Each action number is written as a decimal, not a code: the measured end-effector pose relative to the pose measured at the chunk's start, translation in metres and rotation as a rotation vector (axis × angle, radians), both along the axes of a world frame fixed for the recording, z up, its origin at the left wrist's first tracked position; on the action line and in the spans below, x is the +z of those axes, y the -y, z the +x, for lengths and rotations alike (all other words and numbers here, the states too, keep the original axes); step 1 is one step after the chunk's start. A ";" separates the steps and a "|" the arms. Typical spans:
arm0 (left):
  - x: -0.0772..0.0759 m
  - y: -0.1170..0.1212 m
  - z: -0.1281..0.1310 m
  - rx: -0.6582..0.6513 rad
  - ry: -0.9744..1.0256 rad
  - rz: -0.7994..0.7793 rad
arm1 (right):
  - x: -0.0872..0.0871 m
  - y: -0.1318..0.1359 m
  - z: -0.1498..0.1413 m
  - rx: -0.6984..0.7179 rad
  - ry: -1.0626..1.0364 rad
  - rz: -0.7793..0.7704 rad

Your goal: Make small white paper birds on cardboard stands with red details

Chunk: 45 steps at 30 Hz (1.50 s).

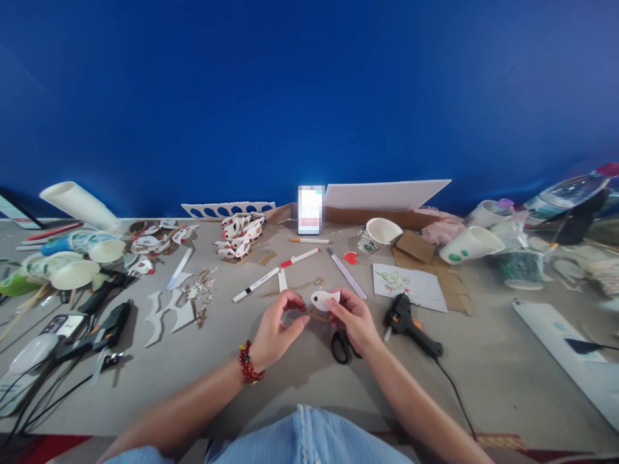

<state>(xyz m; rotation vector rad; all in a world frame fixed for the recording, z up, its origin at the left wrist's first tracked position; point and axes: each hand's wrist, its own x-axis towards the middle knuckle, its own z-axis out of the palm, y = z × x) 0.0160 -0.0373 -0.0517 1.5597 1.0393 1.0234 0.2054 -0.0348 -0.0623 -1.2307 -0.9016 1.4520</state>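
Between thumb and fingers, my right hand (356,317) pinches a small white cutout (321,299) with a dark dot on it. My left hand (280,325) is just left of the cutout, its thumb and fingers curved and apart, with nothing in them. A red bead bracelet is on that wrist. Black-handled scissors (340,348) lie under my right hand, partly hidden by it. Beyond my hands are a black marker (256,284), a red marker (300,257), a lilac pen-like stick (346,273) and a red cutout (351,258).
To the right lie a black glue gun (411,325) with a cable, a drawing (425,287) on cardboard and a paper cup (382,233). White scraps (169,316), several bird-like cutouts (239,235) and another glue gun (109,328) are at left. A lit screen (310,209) stands at the back.
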 end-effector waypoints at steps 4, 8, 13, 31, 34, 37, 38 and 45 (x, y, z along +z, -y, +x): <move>0.000 0.002 0.000 0.008 -0.103 0.091 | -0.002 0.002 0.000 0.008 -0.022 0.080; 0.002 0.003 0.002 0.016 -0.109 0.089 | -0.003 0.003 0.001 0.036 -0.003 0.145; 0.000 0.003 0.002 0.024 -0.073 0.093 | -0.003 0.005 0.002 0.051 0.021 0.184; -0.005 0.002 0.002 0.051 0.008 0.044 | -0.004 0.004 0.002 0.047 0.120 0.276; -0.005 0.002 0.002 0.041 0.026 0.036 | -0.004 0.004 0.002 0.070 0.139 0.272; -0.004 0.002 0.002 0.038 0.038 0.036 | -0.002 0.004 0.002 0.097 0.130 0.269; -0.004 0.002 0.002 0.036 0.043 0.036 | -0.001 0.005 0.002 0.102 0.126 0.268; -0.002 0.002 0.003 0.008 0.045 0.051 | -0.001 0.005 0.002 0.110 0.133 0.250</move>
